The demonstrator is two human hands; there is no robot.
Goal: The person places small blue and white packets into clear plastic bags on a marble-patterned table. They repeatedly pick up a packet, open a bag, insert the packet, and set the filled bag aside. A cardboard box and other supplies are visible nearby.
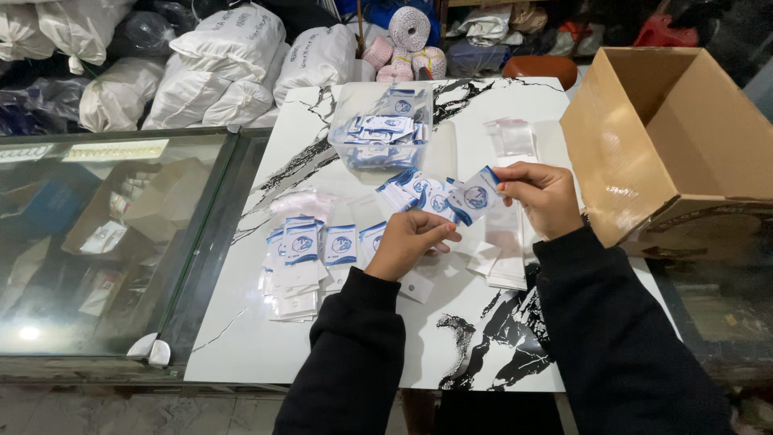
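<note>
The small flat white-and-blue paper card with a round emblem [475, 196] was pinched at its upper edge by the fingers of the right hand [541, 196], held just above the bench and tilted toward the camera. The left hand [409, 240] was closed loosely around the lower end of a fanned row of similar blue-edged cards [412, 190], its fingertips near the held card's lower corner; the two hands were close together but not touching. Judged from the layout, the sorting looked partway through: a stacked group of blue-and-white cards on white backing pieces [299, 258] lay to the left of the left hand, while a clear plastic bag still well filled with the same cards [383, 133] sat farther back, so much seemed left. A thin stack of glossy transparent sleeves [506, 250] lay below the right hand, and one more empty clear sleeve [515, 138] lay beyond it. The bench [266, 338] was smooth white marble-patterned slab with black veining. An open brown corrugated cardboard box [668, 137], tipped on its side, stood at the right edge. A glass-topped display case [97, 242] adjoined at left; soft white cloth sacks [225, 68] were piled behind.
</note>
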